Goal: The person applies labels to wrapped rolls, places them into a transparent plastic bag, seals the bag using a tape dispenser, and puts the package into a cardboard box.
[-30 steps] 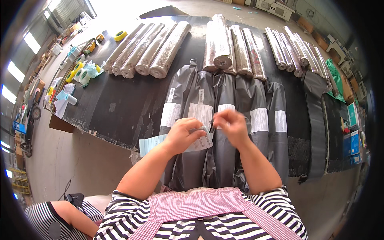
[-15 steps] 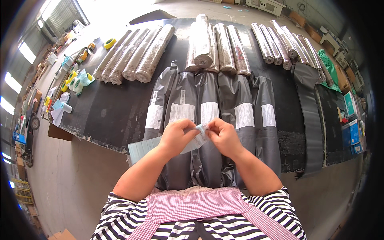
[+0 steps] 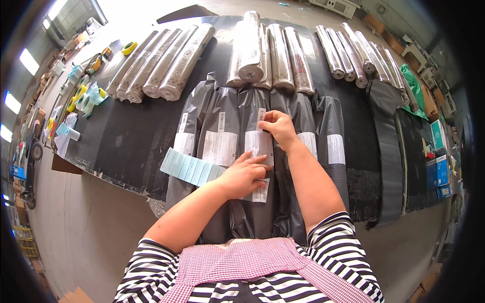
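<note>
From the head view, the left hand lies flat, fingers spread, pressing a white label onto a grey bagged roll on the black table; the right hand pinches the label's upper edge. A strip of pale blue labels lies just beside the left wrist; wrapped rolls lie further back.

concrete floor, big black worktable, bright windows on left, prob. a warehouse w/ daylight.
</note>
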A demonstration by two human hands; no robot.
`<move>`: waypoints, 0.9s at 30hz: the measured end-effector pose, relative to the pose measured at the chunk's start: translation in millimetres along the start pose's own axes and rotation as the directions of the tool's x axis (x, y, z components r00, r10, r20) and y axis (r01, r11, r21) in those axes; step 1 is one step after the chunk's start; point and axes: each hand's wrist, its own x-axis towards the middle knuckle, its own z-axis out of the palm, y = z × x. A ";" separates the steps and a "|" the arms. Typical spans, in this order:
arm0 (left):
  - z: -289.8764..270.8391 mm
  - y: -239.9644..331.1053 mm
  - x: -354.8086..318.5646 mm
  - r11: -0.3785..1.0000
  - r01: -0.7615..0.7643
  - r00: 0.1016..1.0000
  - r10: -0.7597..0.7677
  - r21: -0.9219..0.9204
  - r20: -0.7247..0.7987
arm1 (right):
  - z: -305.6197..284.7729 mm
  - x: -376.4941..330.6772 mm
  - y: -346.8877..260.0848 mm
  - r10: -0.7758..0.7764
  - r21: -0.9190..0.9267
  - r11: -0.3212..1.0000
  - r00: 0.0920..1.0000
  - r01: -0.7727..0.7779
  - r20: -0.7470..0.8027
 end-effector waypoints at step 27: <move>-3.1 -0.5 2.6 0.995 0.016 1.000 -0.014 -0.096 0.021 | 23.2 43.6 17.0 -0.171 -0.507 0.859 0.890 -0.075 -0.422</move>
